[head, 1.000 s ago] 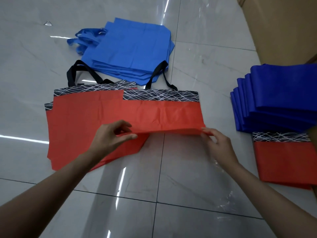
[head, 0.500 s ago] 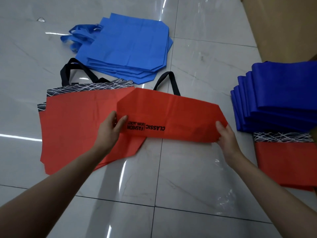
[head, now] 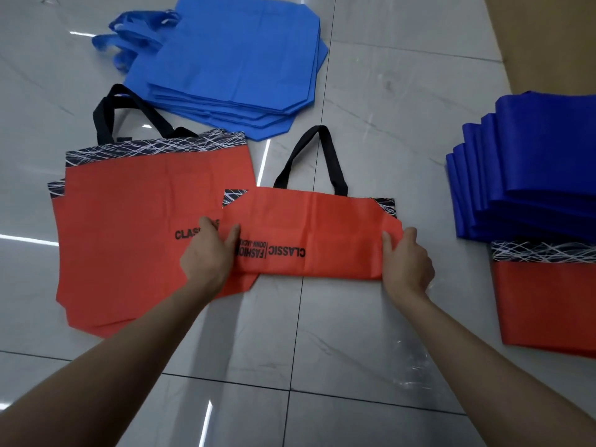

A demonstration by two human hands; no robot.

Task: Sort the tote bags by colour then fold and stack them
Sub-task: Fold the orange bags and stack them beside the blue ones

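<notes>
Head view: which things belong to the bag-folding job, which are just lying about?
Job: half-folded red bag, held at its ends by left hand and right hand; flat red pile; light blue pile; folded dark blue stack; folded red bags.
Lying about: clear plastic scrap on the floor; brown board, top right.
</notes>
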